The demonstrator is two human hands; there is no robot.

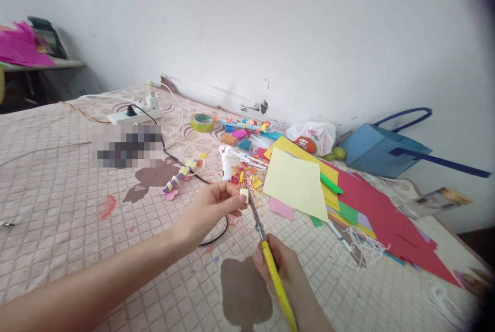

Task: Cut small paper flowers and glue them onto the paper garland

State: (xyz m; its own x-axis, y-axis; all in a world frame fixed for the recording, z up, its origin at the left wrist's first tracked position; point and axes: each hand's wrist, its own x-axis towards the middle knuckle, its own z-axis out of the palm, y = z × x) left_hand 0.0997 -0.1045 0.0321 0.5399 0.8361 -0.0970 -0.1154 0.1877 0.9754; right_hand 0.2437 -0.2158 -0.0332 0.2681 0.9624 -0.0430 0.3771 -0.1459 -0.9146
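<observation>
Between the pinched fingertips (236, 199) of the left hand (214, 207) sits a small pale-yellow paper piece (244, 195), held just above the quilted cover (77, 208). The right hand (290, 270) is closed round the yellow-handled scissors (270, 262), whose blade tips meet the piece's lower edge. Cutting looks to be in hand, and a clean snip calls for a steady pinch kept clear of the blades. Beyond lie coloured paper scraps (247, 175) and a pale-yellow sheet (296, 182).

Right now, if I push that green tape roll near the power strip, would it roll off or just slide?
The tape roll lies flat, hole up, so it would probably slide, not roll. The quilted cover looks soft and may drag on it. Being a hollow ring, it is likely light.
</observation>
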